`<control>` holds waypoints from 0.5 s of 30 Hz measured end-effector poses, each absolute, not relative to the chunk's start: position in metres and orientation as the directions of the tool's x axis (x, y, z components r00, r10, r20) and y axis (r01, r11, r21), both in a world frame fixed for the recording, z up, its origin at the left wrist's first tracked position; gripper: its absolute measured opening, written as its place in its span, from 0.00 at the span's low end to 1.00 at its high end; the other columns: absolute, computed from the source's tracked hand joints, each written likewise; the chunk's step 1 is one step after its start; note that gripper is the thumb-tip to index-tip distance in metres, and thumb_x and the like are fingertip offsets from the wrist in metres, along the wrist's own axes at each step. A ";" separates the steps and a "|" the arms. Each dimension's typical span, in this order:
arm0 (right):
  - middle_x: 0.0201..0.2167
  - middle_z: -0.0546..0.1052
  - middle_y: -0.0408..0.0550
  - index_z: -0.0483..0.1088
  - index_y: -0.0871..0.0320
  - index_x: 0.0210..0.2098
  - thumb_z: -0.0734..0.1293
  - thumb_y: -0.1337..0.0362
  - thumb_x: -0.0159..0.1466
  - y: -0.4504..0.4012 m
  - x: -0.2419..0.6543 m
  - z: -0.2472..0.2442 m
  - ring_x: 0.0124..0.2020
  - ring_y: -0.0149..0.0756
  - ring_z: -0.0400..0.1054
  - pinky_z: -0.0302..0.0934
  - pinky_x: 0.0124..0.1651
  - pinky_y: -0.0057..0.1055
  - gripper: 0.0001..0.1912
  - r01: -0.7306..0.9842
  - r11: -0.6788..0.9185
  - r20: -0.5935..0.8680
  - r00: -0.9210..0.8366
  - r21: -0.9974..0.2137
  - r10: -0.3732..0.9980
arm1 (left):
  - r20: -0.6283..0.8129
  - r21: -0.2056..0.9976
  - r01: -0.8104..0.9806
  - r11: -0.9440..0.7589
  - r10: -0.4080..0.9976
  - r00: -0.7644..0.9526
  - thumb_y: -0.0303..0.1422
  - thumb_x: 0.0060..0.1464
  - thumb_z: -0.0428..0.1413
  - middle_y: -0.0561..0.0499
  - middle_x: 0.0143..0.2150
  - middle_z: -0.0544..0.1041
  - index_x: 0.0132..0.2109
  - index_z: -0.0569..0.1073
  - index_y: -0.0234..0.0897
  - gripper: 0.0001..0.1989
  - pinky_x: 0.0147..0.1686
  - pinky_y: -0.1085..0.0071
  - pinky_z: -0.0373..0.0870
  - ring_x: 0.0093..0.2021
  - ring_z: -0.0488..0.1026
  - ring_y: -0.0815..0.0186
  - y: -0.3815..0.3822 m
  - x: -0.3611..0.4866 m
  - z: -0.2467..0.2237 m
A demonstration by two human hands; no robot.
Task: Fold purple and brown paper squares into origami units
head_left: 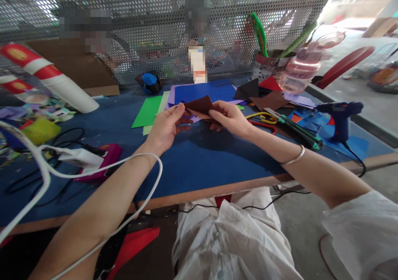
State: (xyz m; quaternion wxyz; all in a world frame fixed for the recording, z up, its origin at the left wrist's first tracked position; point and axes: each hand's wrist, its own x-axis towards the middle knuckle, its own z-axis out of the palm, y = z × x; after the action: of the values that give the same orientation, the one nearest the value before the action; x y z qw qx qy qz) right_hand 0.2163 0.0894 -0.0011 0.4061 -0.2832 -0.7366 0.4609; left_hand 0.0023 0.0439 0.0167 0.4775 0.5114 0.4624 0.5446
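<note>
A folded piece of brown paper point(200, 105) is held up between my two hands above the blue tabletop. My left hand point(169, 126) pinches its left corner between thumb and fingers. On the other side, my right hand point(228, 117) grips the right edge, thumb on top. Behind the paper lie blue sheets point(202, 92), with a green sheet point(147, 112) to their left. Right of my right hand are yellow-handled scissors point(261, 116) and a green and black cutter knife point(298, 132).
A blue glue gun point(340, 118) stands at the right, near a pink bottle point(301, 70). At the left are a magenta power strip point(108, 159), a white cable point(155, 188) crossing my left arm, and red-white tubes point(56, 79). A perforated metal screen point(149, 31) stands behind.
</note>
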 end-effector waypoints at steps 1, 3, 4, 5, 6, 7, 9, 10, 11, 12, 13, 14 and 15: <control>0.38 0.80 0.47 0.68 0.56 0.45 0.66 0.54 0.64 0.088 0.216 -0.002 0.31 0.34 0.75 0.68 0.31 0.29 0.15 0.070 0.471 0.375 -0.508 -0.880 0.775 | 0.107 0.992 -0.063 -0.106 0.994 0.015 0.53 0.52 0.65 0.50 0.37 0.79 0.38 0.76 0.38 0.22 0.28 0.75 0.74 0.34 0.78 0.67 0.043 0.004 0.017; 0.39 0.81 0.49 0.69 0.58 0.46 0.67 0.60 0.61 0.087 0.215 -0.006 0.35 0.37 0.75 0.68 0.37 0.32 0.15 0.155 0.602 0.463 -0.500 -0.783 0.732 | 0.091 0.994 -0.065 -0.085 0.992 0.086 0.52 0.50 0.66 0.49 0.41 0.79 0.42 0.76 0.39 0.23 0.31 0.72 0.76 0.39 0.78 0.63 0.040 0.007 0.017; 0.37 0.81 0.49 0.70 0.59 0.45 0.66 0.62 0.60 0.086 0.214 -0.008 0.35 0.38 0.75 0.67 0.37 0.33 0.14 0.208 0.652 0.494 -0.498 -0.729 0.712 | 0.081 0.996 -0.051 -0.076 0.990 0.115 0.50 0.49 0.68 0.49 0.42 0.79 0.44 0.76 0.39 0.23 0.32 0.70 0.77 0.41 0.79 0.61 0.038 0.009 0.017; 0.35 0.80 0.49 0.71 0.59 0.44 0.66 0.63 0.60 0.085 0.214 -0.009 0.35 0.39 0.74 0.66 0.37 0.33 0.13 0.261 0.683 0.510 -0.500 -0.683 0.701 | 0.070 0.997 -0.035 -0.066 0.987 0.143 0.48 0.47 0.69 0.48 0.42 0.79 0.45 0.76 0.38 0.23 0.34 0.68 0.78 0.43 0.79 0.59 0.036 0.011 0.016; 0.34 0.80 0.49 0.72 0.60 0.43 0.65 0.64 0.60 0.084 0.213 -0.010 0.33 0.39 0.74 0.65 0.36 0.33 0.12 0.306 0.698 0.512 -0.503 -0.648 0.696 | 0.058 0.998 -0.021 -0.056 0.984 0.166 0.45 0.46 0.70 0.48 0.43 0.79 0.45 0.76 0.38 0.23 0.36 0.66 0.79 0.44 0.79 0.57 0.034 0.013 0.016; 0.32 0.80 0.49 0.72 0.60 0.41 0.64 0.64 0.60 0.083 0.213 -0.010 0.32 0.39 0.73 0.63 0.35 0.32 0.11 0.342 0.703 0.511 -0.502 -0.623 0.697 | 0.055 0.998 -0.008 -0.054 0.982 0.178 0.42 0.45 0.70 0.48 0.44 0.80 0.47 0.76 0.38 0.23 0.39 0.65 0.79 0.46 0.79 0.56 0.033 0.014 0.015; 0.31 0.80 0.49 0.73 0.60 0.39 0.64 0.65 0.61 0.082 0.212 -0.009 0.31 0.39 0.73 0.62 0.34 0.32 0.09 0.394 0.701 0.513 -0.485 -0.595 0.708 | 0.066 0.998 0.012 -0.069 0.982 0.178 0.37 0.43 0.70 0.48 0.47 0.81 0.51 0.76 0.38 0.27 0.47 0.62 0.78 0.50 0.78 0.55 0.030 0.015 0.014; 0.31 0.80 0.49 0.73 0.60 0.39 0.65 0.65 0.61 0.081 0.213 -0.008 0.31 0.39 0.73 0.63 0.34 0.33 0.09 0.406 0.698 0.518 -0.473 -0.590 0.713 | 0.075 0.997 0.019 -0.079 0.983 0.169 0.35 0.41 0.69 0.48 0.49 0.81 0.52 0.76 0.38 0.28 0.50 0.61 0.77 0.51 0.78 0.55 0.029 0.015 0.014; 0.32 0.80 0.49 0.73 0.60 0.40 0.65 0.65 0.61 0.080 0.213 -0.006 0.31 0.39 0.74 0.64 0.35 0.33 0.09 0.408 0.694 0.522 -0.461 -0.592 0.717 | 0.080 0.996 0.027 -0.086 0.984 0.161 0.34 0.40 0.69 0.48 0.49 0.81 0.52 0.76 0.38 0.29 0.52 0.61 0.76 0.52 0.78 0.54 0.029 0.016 0.013; 0.33 0.81 0.49 0.74 0.60 0.41 0.65 0.65 0.62 0.079 0.213 -0.005 0.32 0.40 0.74 0.65 0.37 0.33 0.10 0.402 0.690 0.527 -0.450 -0.602 0.721 | 0.081 0.996 0.034 -0.087 0.985 0.153 0.33 0.40 0.68 0.48 0.49 0.82 0.51 0.76 0.38 0.28 0.53 0.60 0.76 0.51 0.78 0.54 0.029 0.016 0.012; 0.34 0.81 0.49 0.74 0.60 0.43 0.66 0.65 0.62 0.078 0.213 -0.004 0.33 0.40 0.75 0.66 0.38 0.34 0.11 0.389 0.684 0.528 -0.440 -0.617 0.727 | 0.075 0.996 0.041 -0.081 0.986 0.147 0.34 0.40 0.68 0.47 0.48 0.82 0.50 0.76 0.37 0.26 0.53 0.59 0.77 0.50 0.79 0.54 0.030 0.016 0.011; 0.35 0.82 0.49 0.74 0.60 0.44 0.66 0.65 0.62 0.078 0.213 -0.003 0.35 0.41 0.76 0.67 0.39 0.35 0.11 0.372 0.675 0.525 -0.432 -0.637 0.733 | 0.065 0.996 0.045 -0.072 0.988 0.142 0.35 0.42 0.68 0.46 0.47 0.83 0.48 0.77 0.37 0.24 0.51 0.58 0.78 0.48 0.80 0.54 0.031 0.016 0.010; 0.36 0.82 0.49 0.74 0.59 0.45 0.66 0.65 0.63 0.078 0.213 -0.003 0.36 0.41 0.76 0.68 0.40 0.35 0.12 0.352 0.662 0.516 -0.426 -0.662 0.743 | 0.058 0.997 0.049 -0.066 0.989 0.136 0.36 0.43 0.68 0.46 0.46 0.83 0.47 0.77 0.37 0.22 0.49 0.57 0.79 0.46 0.81 0.54 0.032 0.016 0.009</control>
State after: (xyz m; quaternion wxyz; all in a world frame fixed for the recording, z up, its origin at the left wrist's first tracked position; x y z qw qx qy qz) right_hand 0.2132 0.0777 -0.0028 0.4159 -0.3375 -0.8111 0.2352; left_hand 0.0155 0.0320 0.0087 0.5032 0.5611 0.4626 0.4669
